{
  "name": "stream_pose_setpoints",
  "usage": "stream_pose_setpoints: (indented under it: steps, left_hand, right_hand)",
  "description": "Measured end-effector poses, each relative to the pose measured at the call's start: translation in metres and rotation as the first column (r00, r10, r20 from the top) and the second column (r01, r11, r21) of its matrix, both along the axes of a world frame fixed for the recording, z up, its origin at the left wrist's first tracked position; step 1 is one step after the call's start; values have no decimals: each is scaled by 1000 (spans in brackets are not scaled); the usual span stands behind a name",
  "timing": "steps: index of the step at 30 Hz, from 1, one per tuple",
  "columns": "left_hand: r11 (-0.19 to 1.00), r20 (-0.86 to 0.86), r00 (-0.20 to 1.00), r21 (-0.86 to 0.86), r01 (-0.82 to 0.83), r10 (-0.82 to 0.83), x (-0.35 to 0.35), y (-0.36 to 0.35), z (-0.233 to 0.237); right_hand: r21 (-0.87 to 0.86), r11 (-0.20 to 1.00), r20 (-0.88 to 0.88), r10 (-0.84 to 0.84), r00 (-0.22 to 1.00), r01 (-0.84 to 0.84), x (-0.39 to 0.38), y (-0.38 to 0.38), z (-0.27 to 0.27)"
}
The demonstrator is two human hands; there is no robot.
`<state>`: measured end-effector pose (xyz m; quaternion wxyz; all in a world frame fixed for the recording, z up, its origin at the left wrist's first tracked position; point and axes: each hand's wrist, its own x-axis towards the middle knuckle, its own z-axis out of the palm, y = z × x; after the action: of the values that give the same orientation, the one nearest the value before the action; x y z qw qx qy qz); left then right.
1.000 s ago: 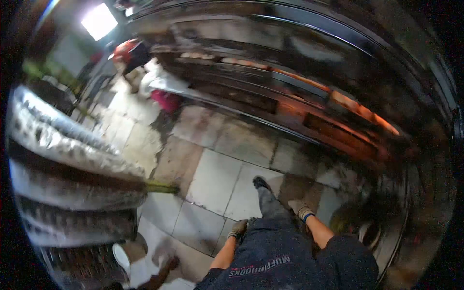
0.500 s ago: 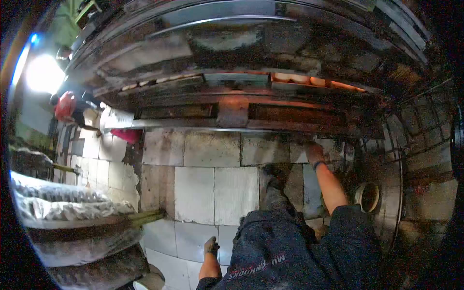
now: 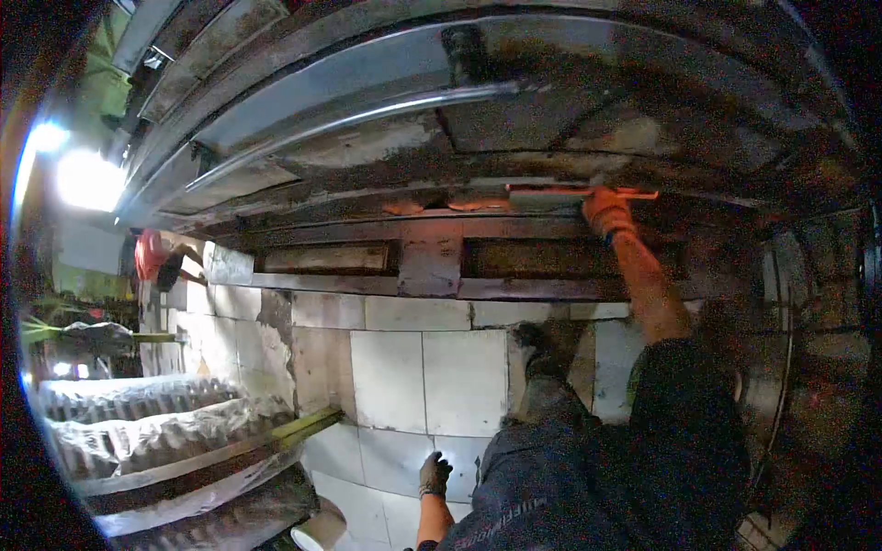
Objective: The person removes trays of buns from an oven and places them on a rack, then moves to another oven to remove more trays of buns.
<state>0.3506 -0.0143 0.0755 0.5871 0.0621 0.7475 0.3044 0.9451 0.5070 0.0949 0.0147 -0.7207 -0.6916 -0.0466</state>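
Risen since before, our right hand [image 3: 606, 213] grips a flat grey metal bar [image 3: 547, 196] with closed fingers at the glowing orange kiln slot [image 3: 441, 206]; our left hand [image 3: 434, 473] hangs far below it, fingers' spread unclear.

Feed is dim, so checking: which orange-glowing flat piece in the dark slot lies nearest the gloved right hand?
The rightmost orange-glowing piece, just left of the grey flat bar at the gloved right hand; the other piece lies farther left.

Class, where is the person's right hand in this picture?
In the head view, the right hand is raised at upper right, against the end of a grey flat bar in the glowing slot, above the tiled floor.
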Motion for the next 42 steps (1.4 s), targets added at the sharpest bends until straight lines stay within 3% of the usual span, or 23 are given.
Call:
stream_pose_setpoints:
  steps: [3,6,8,10,13,15,16,17,18,20,21,22,24,25,27,28,30,32,33,34,38,41,42]
  left_hand:
    - [961,-80,995,-274,30,-53,19,-10,12]
    - [960,-26,993,-255,-117,114,26,-41,7]
    - [994,-59,998,-106,13,-20,30,-64,-14]
    - [942,142,932,-85,-324,334,38,-75,-38]
    - [987,-156,978,56,150,-140,77,-105,-47]
    - [990,84,988,-55,-126,131,108,-110,-37]
    - [969,162,960,-129,-209,228,120,-118,-36]
    - [993,66,997,109,-37,30,133,-138,-58]
    - [971,216,949,-125,-205,229,140,-138,-61]
    - [976,190,958,-54,-209,216,174,-148,-65]
    - [962,-11,978,175,208,-210,180,-171,-126]
    - [781,-355,821,292,552,-447,185,-193,-182]
    - [749,-376,742,161,643,-555,190,-175,-127]
    - [681,-457,628,63,729,-630,195,-168,-112]
    - [600,-531,448,-150,786,-719,209,-135,-76]
    - [573,-559,430,-100,813,-709,208,-116,-73]
    - [444,-688,235,-140,885,-686,220,-77,-61]
    - [684,-486,723,298,666,-492,244,-21,-27]
    - [727,-366,803,355,587,-470,266,15,15]
    - [770,-236,864,393,503,-444,294,55,49]
    - [914,338,897,379,146,-284,395,195,48]
    - [922,522,768,309,235,-371,445,258,20]
    - [665,-10,705,322,674,-709,468,260,69]
  right_hand:
    - [-88,995,-124,-62,990,52,-6,-55,5]
    - [-243,968,-427,-160,890,58,-10,-132,-11]
    - [-259,963,-569,-218,793,79,-22,-186,-14]
    - [-275,958,-738,-261,623,75,-32,-232,-10]
    - [-210,975,-933,-221,285,71,-53,-284,15]
    - [-113,988,-872,-151,465,109,-82,-301,46]
    - [-164,985,-645,-72,761,-46,-88,-305,54]
    - [-220,969,-490,-13,872,-109,-88,-317,62]
    - [-271,948,-325,74,943,-168,-87,-329,70]
    - [-510,818,-394,54,917,-267,-87,-369,87]
    - [-599,746,-426,12,904,-292,-88,-392,107]
    - [-677,663,-451,-33,892,-318,-83,-416,123]
    - [-615,604,-416,297,859,-507,-22,-448,10]
    - [-424,788,-493,213,844,-447,1,-478,-15]
    - [-850,492,-249,-54,967,-191,38,-500,10]
    - [-910,359,-92,-660,746,205,11,-514,94]
    - [-842,536,-216,-434,875,58,77,-526,16]
    - [-633,770,-429,-262,865,-81,147,-567,-84]
    - [-488,861,-511,-148,847,-144,185,-589,-153]
    - [-602,798,-481,-378,791,15,183,-595,-109]
    - [-732,623,-414,-729,545,277,203,-606,-48]
    - [-759,561,-399,-802,445,330,219,-631,-40]
    - [-765,545,-395,-818,417,343,223,-637,-40]
